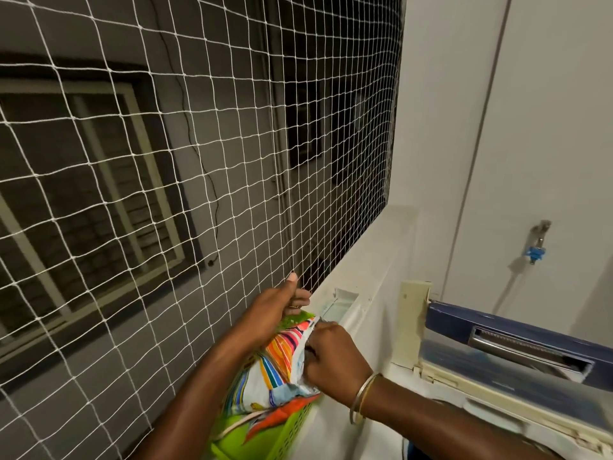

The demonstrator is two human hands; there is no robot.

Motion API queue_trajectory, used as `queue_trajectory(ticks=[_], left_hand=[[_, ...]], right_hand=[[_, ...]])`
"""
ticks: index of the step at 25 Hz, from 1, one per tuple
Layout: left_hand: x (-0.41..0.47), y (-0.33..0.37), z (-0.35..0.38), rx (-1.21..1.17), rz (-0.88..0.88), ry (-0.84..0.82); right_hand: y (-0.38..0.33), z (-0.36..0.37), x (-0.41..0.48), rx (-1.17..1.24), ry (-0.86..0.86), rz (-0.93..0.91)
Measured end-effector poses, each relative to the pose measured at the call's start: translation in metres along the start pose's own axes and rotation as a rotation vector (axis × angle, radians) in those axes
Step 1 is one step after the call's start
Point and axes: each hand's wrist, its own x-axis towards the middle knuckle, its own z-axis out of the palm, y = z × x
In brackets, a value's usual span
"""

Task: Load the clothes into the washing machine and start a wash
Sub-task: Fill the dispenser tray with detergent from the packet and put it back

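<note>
The left hand (pixel 278 307) grips the top edge of the striped packet (pixel 275 366), fingers curled and thumb raised, which steadies it upright in the green basket (pixel 288 423). The right hand (pixel 331 353) curls its fingers on the opposite lip, tips hidden, probably to spread the mouth. The washing machine (pixel 497 403) stands at 4 o'clock of the hands, lid (pixel 497 330) raised for loading. No clothes are visible.

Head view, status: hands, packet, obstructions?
Left hand grips green perforated plastic basket; right hand pinches rainbow-striped packet inside. White washing machine alongside. No obstruction seen.
</note>
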Motion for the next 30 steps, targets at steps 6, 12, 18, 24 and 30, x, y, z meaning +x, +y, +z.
queue_trajectory(ticks=[6,12,18,24,30], left_hand=[[0.004,0.0,0.002,0.004,-0.019,-0.009],[0.01,-0.003,-0.004,-0.013,-0.032,-0.035],[0.013,-0.001,-0.002,-0.009,-0.029,-0.035],[0.016,0.005,0.001,0.013,0.01,-0.044],[0.018,0.013,0.003,0.012,0.033,-0.013]], right_hand=[[0.003,0.009,0.005,0.066,-0.08,-0.064],[0.007,0.008,0.005,0.056,-0.011,-0.018],[-0.002,0.01,0.012,0.091,-0.027,-0.023],[0.004,0.006,0.008,0.182,-0.056,0.148],[0.002,-0.014,0.009,0.266,-0.104,0.386]])
